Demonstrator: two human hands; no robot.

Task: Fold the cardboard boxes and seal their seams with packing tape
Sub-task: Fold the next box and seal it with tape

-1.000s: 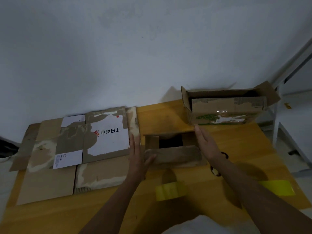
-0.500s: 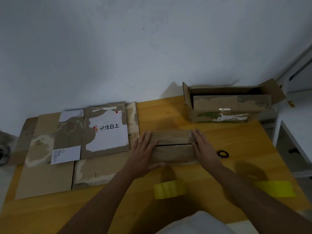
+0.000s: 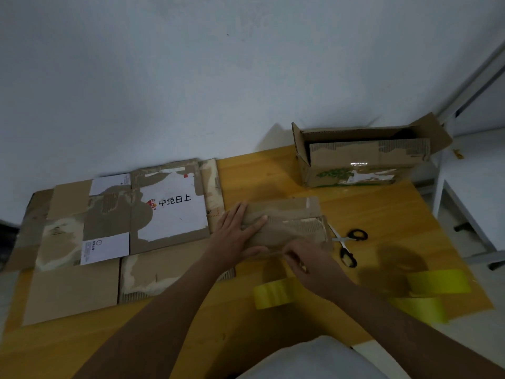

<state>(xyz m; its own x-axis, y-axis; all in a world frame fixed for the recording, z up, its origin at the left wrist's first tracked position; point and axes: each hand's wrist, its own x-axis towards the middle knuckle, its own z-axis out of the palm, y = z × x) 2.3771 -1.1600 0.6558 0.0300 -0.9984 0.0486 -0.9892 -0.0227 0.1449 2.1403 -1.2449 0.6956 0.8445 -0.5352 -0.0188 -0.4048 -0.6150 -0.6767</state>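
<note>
A small brown cardboard box (image 3: 287,214) lies at the middle of the yellow table (image 3: 382,214) with its top flaps folded down. My left hand (image 3: 235,233) presses flat on the box's left end, fingers straight and thumb along the near side. My right hand (image 3: 308,262) is at the box's near edge, with its fingers curled and pinching that edge. A roll of yellow packing tape (image 3: 273,294) stands on the table just in front of the box, below my right hand. Black-handled scissors (image 3: 348,244) lie to the right of the box.
Flattened cardboard sheets (image 3: 109,242), one with a white printed panel, cover the table's left half. An open box (image 3: 363,157) stands at the back right against the wall. More yellow tape (image 3: 437,283) lies at the table's right front edge. A white desk (image 3: 478,187) stands further right.
The box's flaps went from open to folded down. My left hand slid onto the top, and my right hand moved from the right end to the near edge and curled its fingers.
</note>
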